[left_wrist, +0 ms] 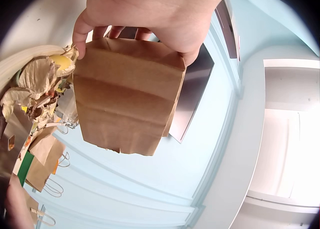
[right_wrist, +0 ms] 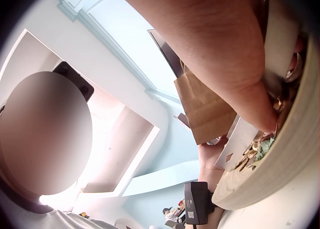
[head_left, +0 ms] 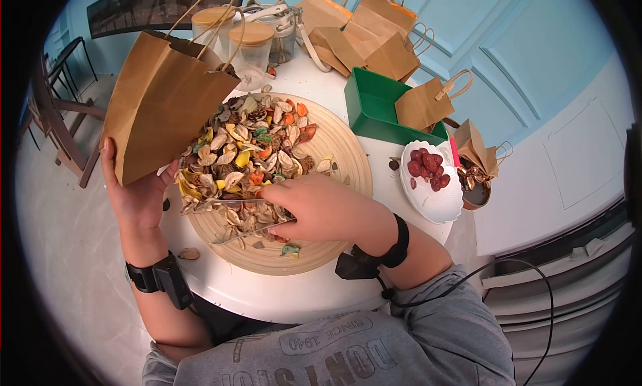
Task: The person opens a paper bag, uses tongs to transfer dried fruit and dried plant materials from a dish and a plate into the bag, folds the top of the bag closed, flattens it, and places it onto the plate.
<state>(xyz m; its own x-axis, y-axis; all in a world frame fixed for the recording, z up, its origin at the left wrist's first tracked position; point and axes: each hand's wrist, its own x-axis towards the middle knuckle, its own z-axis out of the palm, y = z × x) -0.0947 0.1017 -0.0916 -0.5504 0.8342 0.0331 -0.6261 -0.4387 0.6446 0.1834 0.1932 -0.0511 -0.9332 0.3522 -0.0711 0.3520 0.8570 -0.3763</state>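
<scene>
My left hand [head_left: 137, 195] grips a brown paper bag [head_left: 160, 105] by its base, thumb on one side and fingers on the other. The bag is tilted, its open top and string handles leaning toward the back of the table. In the left wrist view, the fingers wrap the bottom of the bag. A heap of potpourri [head_left: 234, 158], dried petals and pods in beige, yellow, orange and green, covers much of a round wooden tray [head_left: 348, 152]. Over the tray's near part, my right hand [head_left: 328, 209] holds a clear plastic scoop [head_left: 251, 219] with dried pieces in it.
Behind the tray stand jars with wooden lids [head_left: 253, 35] and several paper bags [head_left: 368, 25]. To the right are a green box [head_left: 374, 112] with a small bag in it, and a white shell-shaped dish [head_left: 435, 205] of red dates [head_left: 428, 168]. A loose petal [head_left: 189, 253] lies near the table's front.
</scene>
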